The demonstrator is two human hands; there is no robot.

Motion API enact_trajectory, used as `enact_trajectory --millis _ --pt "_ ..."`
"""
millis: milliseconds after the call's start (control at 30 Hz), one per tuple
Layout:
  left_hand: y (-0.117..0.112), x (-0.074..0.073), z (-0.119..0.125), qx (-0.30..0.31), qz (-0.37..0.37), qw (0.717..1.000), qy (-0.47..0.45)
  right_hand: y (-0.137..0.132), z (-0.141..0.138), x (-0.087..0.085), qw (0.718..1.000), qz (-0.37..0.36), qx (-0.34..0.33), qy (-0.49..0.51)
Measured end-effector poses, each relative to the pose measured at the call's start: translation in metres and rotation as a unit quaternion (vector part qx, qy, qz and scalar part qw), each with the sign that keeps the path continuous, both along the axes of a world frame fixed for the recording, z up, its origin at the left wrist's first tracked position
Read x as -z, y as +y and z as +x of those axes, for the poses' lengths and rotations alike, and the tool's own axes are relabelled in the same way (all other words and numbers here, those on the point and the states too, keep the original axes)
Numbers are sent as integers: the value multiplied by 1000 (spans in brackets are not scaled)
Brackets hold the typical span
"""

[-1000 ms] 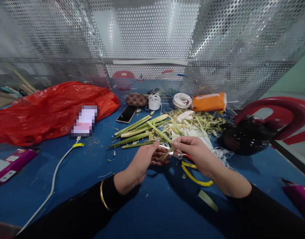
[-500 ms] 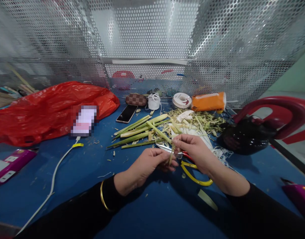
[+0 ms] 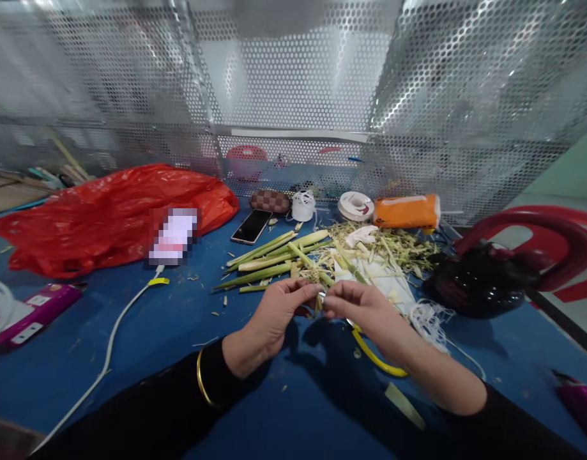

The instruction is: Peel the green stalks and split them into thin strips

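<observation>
My left hand (image 3: 278,313) is closed in a pinch on a thin plant strip (image 3: 317,308) with pale frayed bits at its top. The fingertips of my right hand (image 3: 363,306) are pinched together on the same strip, almost touching the left thumb. Below my right hand lie scissors with a yellow handle (image 3: 377,358), their blades mostly hidden by the hand. Just beyond the fingers are several green stalks (image 3: 269,255) and a heap of shredded plant trimmings (image 3: 403,246). White paper (image 3: 393,281) lies under part of the trimmings.
A red plastic bag (image 3: 106,211) and a phone on a white cable (image 3: 115,326) lie left. At the back are a dark phone (image 3: 251,227), a checked case (image 3: 270,201), white string (image 3: 303,206), a tape roll (image 3: 356,206) and an orange packet (image 3: 407,211). A black bag (image 3: 475,287) sits right.
Both hands have come closer together, fingertips now meeting at the strip and raised slightly toward the stalks. The scissor blades, visible before, are now mostly covered. The view has tilted up slightly.
</observation>
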State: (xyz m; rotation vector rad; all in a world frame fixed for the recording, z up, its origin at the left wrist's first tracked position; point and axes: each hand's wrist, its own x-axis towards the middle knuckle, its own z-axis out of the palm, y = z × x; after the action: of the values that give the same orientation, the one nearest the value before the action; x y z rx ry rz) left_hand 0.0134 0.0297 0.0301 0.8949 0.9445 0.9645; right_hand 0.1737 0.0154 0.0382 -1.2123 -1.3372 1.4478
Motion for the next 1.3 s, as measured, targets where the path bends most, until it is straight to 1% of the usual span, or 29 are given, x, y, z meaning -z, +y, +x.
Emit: enact_trajectory --millis 67,200,267,300,367,400,467,533,567,600,667,800,867,900,933,1000,1033,1067,1133,1233,1300 --pt "1 0 -1 3 1 1000 -6 -4 -4 2 1000 3 -20 -10" --pt "1 1 -2 8 -2 1000 -16 -8 -7 2 999 24 -13 -22" --pt "1 0 -2 5 -2 1000 -15 -8 -5 0 997 54 -8 -52" --pt "1 0 -2 7 0 1000 -10 -9 -3 0 993 82 -3 -86" --pt "1 -1 -2 15 2 1000 2 -10 1 0 971 157 10 -180" --pt "1 -1 -2 20 3 1000 7 -10 3 0 952 197 15 -232" --pt "2 0 -1 24 0 1000 11 -11 5 2 906 266 20 -329" --pt "2 0 -1 23 -5 1000 14 -11 6 5 863 310 22 -397" --pt "2 0 -1 23 -7 1000 15 -11 6 6 849 323 23 -419" --pt "2 0 -1 23 -9 1000 15 -11 6 7 839 330 23 -432" --pt "2 0 -1 29 -13 999 9 -11 6 9 834 333 21 -440" --pt "2 2 0 27 -6 1000 7 -10 7 10 839 325 21 -435" --pt "3 2 0 10 14 1000 22 -9 7 9 858 303 22 -414" --pt "3 2 0 0 28 999 33 -9 6 8 875 282 22 -392" --pt "3 2 0 -8 41 998 44 -8 5 7 899 254 20 -357" --pt "3 1 0 -19 63 996 62 -6 3 6 953 175 7 -246" --pt "3 0 0 -19 72 995 69 -5 1 6 974 132 0 -183" --pt "2 -1 0 -17 79 994 74 -4 -1 6 987 95 -4 -128" --pt "1 -2 0 -10 92 992 84 -3 -3 8 996 54 3 -65" --pt "-1 -2 0 -2 93 991 99 -3 -4 9 997 47 22 -64" --pt "-2 -1 0 0 73 993 97 -4 -4 9 997 44 11 -66"
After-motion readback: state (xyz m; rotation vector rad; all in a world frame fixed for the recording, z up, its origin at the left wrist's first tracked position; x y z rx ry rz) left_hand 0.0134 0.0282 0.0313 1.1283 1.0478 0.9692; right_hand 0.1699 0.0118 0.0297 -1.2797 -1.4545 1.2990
